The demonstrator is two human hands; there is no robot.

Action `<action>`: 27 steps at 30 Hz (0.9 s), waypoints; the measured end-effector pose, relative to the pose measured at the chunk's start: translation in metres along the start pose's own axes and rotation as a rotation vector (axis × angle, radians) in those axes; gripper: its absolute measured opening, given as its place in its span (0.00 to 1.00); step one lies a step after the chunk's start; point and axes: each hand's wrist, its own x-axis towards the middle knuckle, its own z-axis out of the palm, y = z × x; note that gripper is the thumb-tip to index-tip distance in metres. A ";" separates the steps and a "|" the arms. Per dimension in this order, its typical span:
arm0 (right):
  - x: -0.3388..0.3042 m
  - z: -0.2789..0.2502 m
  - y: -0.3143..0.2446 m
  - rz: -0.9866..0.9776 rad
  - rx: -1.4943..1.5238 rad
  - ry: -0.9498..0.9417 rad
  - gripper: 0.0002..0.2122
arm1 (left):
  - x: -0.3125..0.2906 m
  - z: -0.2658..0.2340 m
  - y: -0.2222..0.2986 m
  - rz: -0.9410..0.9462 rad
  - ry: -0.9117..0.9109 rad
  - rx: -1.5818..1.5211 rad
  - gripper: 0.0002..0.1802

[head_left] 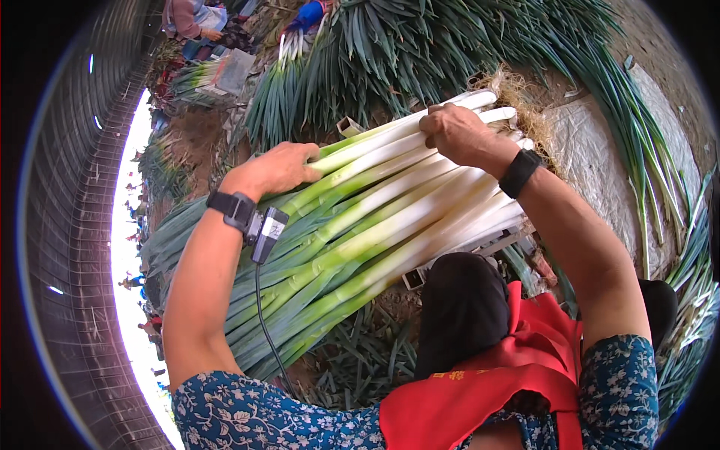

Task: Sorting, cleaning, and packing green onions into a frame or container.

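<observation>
A thick layer of long green onions [360, 225] lies slantwise in front of me, white ends to the right and green leaves to the lower left. My left hand [279, 168] is closed around a far-side stalk where white turns to green. Nearer the trimmed-looking white ends, my right hand [459, 135] has its fingers curled on the white part of the far stalks. Its palm side is hidden. A wristband with a small cabled device [268, 234] sits on my left wrist, and a black band [520, 172] on my right.
Beyond the layer rises a large heap of uncut green onions [420, 52], with stringy roots [511, 97] by the white ends. A pale sheet [592, 157] covers ground at right. Cut leaves [367, 349] litter the ground below. Another person [196, 22] is at the far left.
</observation>
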 end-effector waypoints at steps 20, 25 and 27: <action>-0.056 -0.170 -0.001 -0.118 0.151 -0.105 0.13 | 0.009 0.082 -0.041 0.194 0.353 -0.033 0.37; -0.234 -0.355 0.126 0.562 -0.317 -0.084 0.18 | 0.020 0.053 -0.003 0.076 0.127 -0.130 0.35; -0.313 -0.419 0.166 0.909 -0.576 -0.211 0.19 | 0.038 0.077 -0.008 0.009 0.222 -0.117 0.35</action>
